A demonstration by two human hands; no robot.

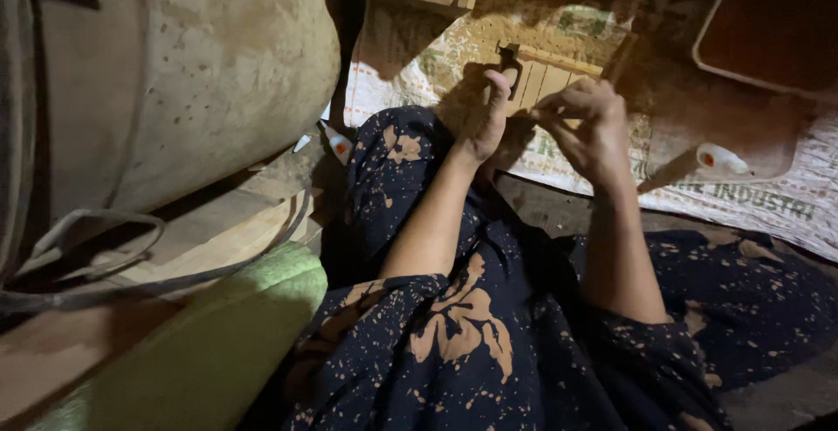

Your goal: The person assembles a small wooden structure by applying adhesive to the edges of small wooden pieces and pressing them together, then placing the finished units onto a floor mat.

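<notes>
Hands meet over a small wooden slatted frame (543, 77) lying on a printed sack (751, 195) on the floor — left hand (485, 121) curled on its edge, right hand (587, 121) pinching it. Glue bottle (694, 165) lies just beside, contents unseen.

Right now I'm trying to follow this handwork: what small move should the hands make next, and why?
Probably the right hand should press its pinched end down against the slatted wooden piece, while the left hand steadies the dark end. Both hands already meet over the slats, and the glue bottle lies aside on the printed sack.
</notes>
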